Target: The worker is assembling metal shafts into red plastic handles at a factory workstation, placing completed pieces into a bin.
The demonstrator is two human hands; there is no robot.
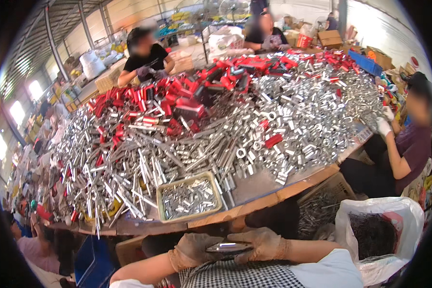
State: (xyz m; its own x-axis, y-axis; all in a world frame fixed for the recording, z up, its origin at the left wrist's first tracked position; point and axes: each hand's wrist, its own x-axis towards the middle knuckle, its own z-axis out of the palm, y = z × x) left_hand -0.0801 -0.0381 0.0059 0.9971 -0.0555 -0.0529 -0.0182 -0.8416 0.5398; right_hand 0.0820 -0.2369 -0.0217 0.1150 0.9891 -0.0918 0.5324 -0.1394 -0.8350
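My left hand (193, 249), in a thin dirty work glove, is closed on one end of a shiny metal piece (229, 247) close to my checked apron (240, 276). Also gloved, my right hand (263, 244) grips the other end. The piece looks elongated with a dark underside; my fingers hide its ends, so its exact kind is unclear. Beyond my hands, at the table's near edge, a shallow cream plastic tray (159, 204) holds many small metal sleeves. A large heap of loose metal sockets and rods (201, 149) covers the table behind it.
Red plastic parts (177, 93) are piled along the heap's far side. A white sack (343, 225) with dark contents stands at my right, beside a crate (338, 185) of metal parts. A co-worker (415, 134) sits at the right; others are across the table. A blue bin (365, 62) stands far right.
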